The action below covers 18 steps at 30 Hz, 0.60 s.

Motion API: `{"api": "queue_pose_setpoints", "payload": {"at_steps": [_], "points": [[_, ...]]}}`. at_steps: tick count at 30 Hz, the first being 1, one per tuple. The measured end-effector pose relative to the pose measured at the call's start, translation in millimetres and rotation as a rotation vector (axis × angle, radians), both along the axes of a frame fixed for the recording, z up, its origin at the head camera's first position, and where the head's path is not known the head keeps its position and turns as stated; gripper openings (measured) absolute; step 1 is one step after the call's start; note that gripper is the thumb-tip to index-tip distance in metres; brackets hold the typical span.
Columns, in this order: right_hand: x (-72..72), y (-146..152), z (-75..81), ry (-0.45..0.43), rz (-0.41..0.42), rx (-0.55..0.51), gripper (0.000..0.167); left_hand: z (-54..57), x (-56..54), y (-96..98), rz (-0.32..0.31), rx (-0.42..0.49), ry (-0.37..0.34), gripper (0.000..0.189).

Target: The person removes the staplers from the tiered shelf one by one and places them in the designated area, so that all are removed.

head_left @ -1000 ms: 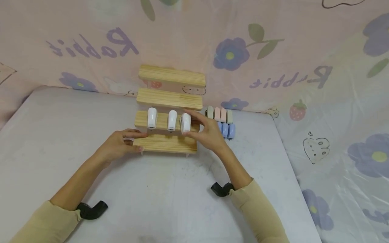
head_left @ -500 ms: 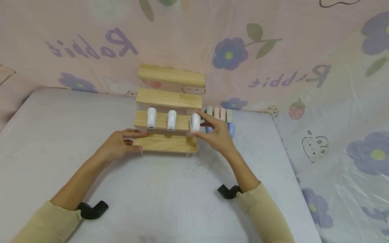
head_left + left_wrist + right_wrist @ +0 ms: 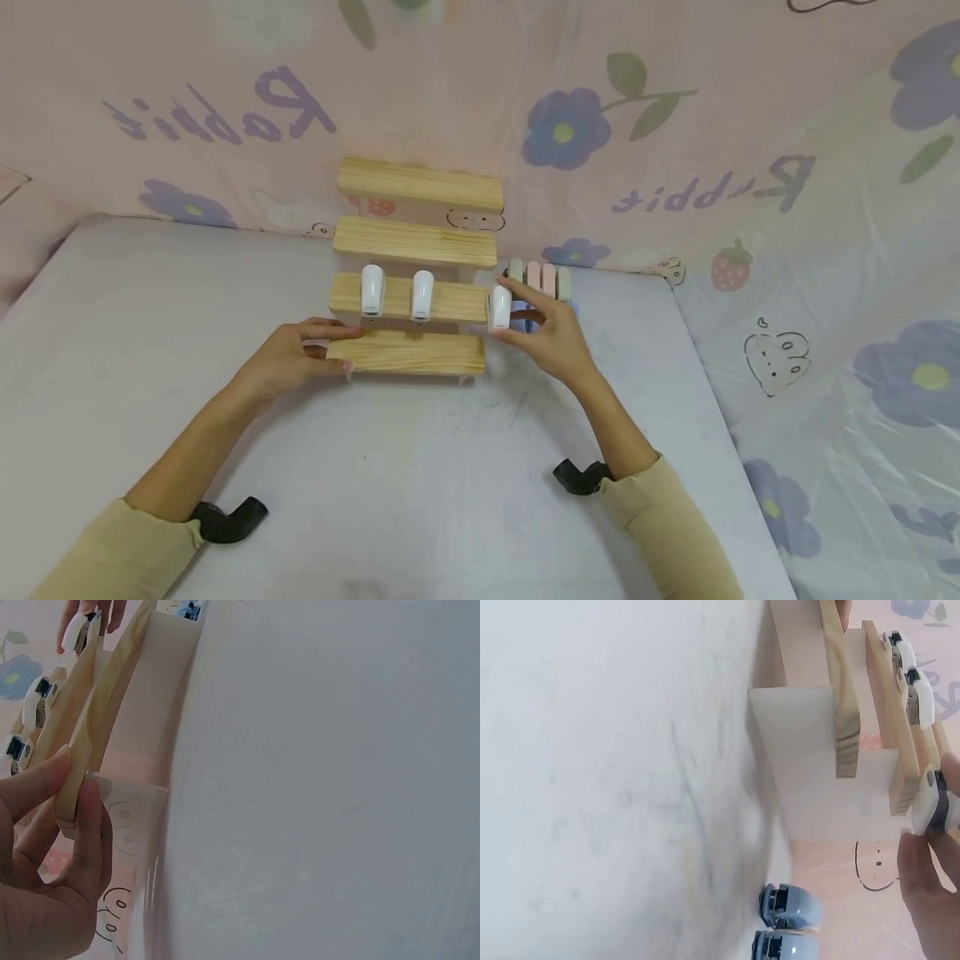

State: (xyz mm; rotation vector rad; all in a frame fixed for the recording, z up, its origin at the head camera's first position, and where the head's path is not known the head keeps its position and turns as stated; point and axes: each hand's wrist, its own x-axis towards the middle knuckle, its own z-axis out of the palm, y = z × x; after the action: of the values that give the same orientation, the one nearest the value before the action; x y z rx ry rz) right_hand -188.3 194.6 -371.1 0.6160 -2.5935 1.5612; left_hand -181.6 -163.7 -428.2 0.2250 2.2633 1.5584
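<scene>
My right hand (image 3: 553, 337) pinches a small white stapler (image 3: 499, 308) front to back between thumb and fingers, just off the right end of the second-lowest board (image 3: 459, 302) of a stepped wooden rack. Two more white staplers, one at the left end (image 3: 372, 291) and one near the middle (image 3: 422, 295), stand upright on that board. My left hand (image 3: 288, 362) grips the left end of the lowest board (image 3: 420, 353); in the left wrist view the thumb and fingers (image 3: 88, 832) lie on either side of the wood.
The rack's two upper boards (image 3: 416, 242) hold no staplers. To its right on the white table (image 3: 360, 483) stand several more staplers: a back row in green and pink (image 3: 549, 280), with blue ones (image 3: 793, 906) in front. A printed curtain (image 3: 450, 92) hangs behind.
My right hand has slid the white stapler rightward along the second-lowest board, from beside the middle one to past the board's right end. The left hand has kept its grip in place.
</scene>
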Motion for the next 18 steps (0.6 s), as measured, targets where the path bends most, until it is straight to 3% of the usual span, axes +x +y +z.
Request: {"api": "queue_pose_setpoints", "payload": {"at_steps": [9,18], "points": [[3.2,14,-5.3,-0.097,-0.052,0.013,0.066,0.5,0.0,-0.1,-0.003,-0.019,0.006,0.056],[6.7,28,-15.1,-0.092,-0.055,-0.005,0.066,-2.5,-0.3,-0.4,0.002,-0.004,0.006,0.055]]}}
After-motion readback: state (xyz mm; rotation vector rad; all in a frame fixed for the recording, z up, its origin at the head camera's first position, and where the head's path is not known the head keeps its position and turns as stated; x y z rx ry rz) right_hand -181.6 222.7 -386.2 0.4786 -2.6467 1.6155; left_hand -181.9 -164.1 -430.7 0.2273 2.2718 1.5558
